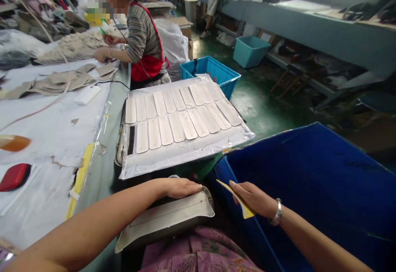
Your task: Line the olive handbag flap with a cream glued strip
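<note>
My left hand (pixel 183 188) lies with its fingers stretched out along the upper edge of a long beige panel (pixel 173 214) with a line along its length. The panel rests on or just above my lap, and its right end curls up. To the right, my right hand (pixel 252 197) pinches a thin, flat yellow piece (pixel 244 209), whose exact kind I cannot make out. In front of both hands, two rows of pale rounded strips (pixel 171 126) lie on a board covered in white plastic (pixel 185 152).
A large blue bin (pixel 321 189) stands close on my right. The left-hand table (pixel 58 127) carries a red case (pixel 15 177) and beige cut pieces (pixel 62 80). A person in a red apron (pixel 148 63) works ahead. A lighter blue crate (pixel 213 72) stands beyond the board.
</note>
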{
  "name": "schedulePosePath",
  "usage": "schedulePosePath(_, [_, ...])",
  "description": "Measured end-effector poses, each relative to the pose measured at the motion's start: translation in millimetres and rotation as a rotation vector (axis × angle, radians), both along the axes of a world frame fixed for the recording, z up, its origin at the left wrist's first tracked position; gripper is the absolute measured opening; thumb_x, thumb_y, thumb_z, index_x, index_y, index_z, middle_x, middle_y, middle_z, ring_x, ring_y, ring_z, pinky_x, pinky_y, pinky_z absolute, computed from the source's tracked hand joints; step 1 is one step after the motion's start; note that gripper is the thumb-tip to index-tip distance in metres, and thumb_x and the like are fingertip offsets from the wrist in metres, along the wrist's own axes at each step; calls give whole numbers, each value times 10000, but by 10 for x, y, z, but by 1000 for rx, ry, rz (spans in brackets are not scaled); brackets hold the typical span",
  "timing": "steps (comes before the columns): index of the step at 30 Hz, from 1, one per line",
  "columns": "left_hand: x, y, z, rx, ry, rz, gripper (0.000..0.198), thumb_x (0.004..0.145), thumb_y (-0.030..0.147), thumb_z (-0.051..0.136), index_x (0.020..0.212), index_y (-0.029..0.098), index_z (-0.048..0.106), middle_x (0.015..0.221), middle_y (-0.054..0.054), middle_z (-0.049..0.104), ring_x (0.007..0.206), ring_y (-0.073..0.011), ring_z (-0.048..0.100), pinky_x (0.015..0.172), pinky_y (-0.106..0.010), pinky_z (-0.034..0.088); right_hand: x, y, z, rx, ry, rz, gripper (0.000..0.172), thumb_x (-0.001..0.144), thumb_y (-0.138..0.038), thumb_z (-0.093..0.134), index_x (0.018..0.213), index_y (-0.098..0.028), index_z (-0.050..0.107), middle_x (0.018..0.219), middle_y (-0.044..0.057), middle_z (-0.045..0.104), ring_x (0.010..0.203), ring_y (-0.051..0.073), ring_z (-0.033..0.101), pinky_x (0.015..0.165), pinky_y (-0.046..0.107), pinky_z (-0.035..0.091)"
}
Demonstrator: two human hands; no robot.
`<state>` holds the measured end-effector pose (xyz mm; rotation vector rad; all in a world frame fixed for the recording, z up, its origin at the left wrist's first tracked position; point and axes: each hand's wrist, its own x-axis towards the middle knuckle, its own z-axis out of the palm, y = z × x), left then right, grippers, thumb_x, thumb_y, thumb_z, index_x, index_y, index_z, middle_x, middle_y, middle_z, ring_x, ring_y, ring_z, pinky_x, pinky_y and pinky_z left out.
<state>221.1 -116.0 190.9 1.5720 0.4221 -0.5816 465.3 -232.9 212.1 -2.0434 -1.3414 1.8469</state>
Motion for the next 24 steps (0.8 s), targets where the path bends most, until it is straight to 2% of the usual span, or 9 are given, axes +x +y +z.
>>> schedulePosePath(3, [31,-58,8,68,51,30,586,902,570,254,1178,172,584,1170,-54,599,1059,-220,543,934,-308,380,-26,-191,-87,-42,176,-108,669,779,-742,302,606,-137,533,490,-29,404,447,72,349,433,219,296])
schedulePosePath(7, [34,-136,148,215,55,55,516,915,495,277,1198,181,572,1184,-62,596,1055,-223,550,921,-310,391,-17,-373,-117,-241,540,-231,487,725,-621,543,813,-143,543,597,-14,530,479,88,487,412,190,366])
schedulePosePath(9, [14,-207,232,310,72,75,550,905,520,277,1244,170,532,1244,-88,557,1100,-241,530,944,-327,381,29,-433,-104,-337,702,-228,479,693,-532,631,961,-156,507,744,30,611,558,126,589,398,172,388])
schedulePosePath(11, [-11,-321,300,391,82,110,685,849,607,345,1343,137,414,1352,-121,453,1200,-261,455,1002,-346,339,72,-472,-84,-387,786,-182,510,718,-477,641,1077,-174,444,886,68,632,619,141,635,414,156,410])
schedulePosePath(13, [-21,-471,338,512,72,144,944,720,692,490,1407,81,277,1423,-157,339,1276,-282,361,1055,-367,281,86,-486,-74,-421,799,-115,487,774,-477,596,1108,-190,389,920,70,628,571,122,635,418,149,417])
schedulePosePath(15, [-2,-631,337,676,70,169,1099,597,689,616,1405,40,253,1417,-180,336,1273,-304,351,1064,-392,270,59,-472,-79,-422,773,-29,437,818,-500,537,1076,-193,363,886,54,621,498,105,617,392,141,400])
schedulePosePath(17, [36,-769,301,822,88,185,1071,562,629,669,1367,17,317,1354,-194,415,1199,-317,420,1026,-415,320,-1,-424,-97,-374,726,48,394,842,-511,497,1032,-197,352,859,46,617,457,99,600,357,134,371])
schedulePosePath(19, [73,-870,242,922,99,191,967,587,525,666,1337,-1,357,1311,-202,452,1148,-318,448,987,-423,352,-72,-351,-115,-329,681,122,362,860,-515,462,995,-201,342,821,41,623,434,99,584,334,140,358])
schedulePosePath(24, [86,-985,128,1066,63,202,839,646,342,546,1359,-33,311,1336,-217,406,1181,-325,389,1000,-447,299,-188,-170,-101,-258,604,253,329,875,-511,424,942,-194,373,703,19,634,400,102,547,354,193,406])
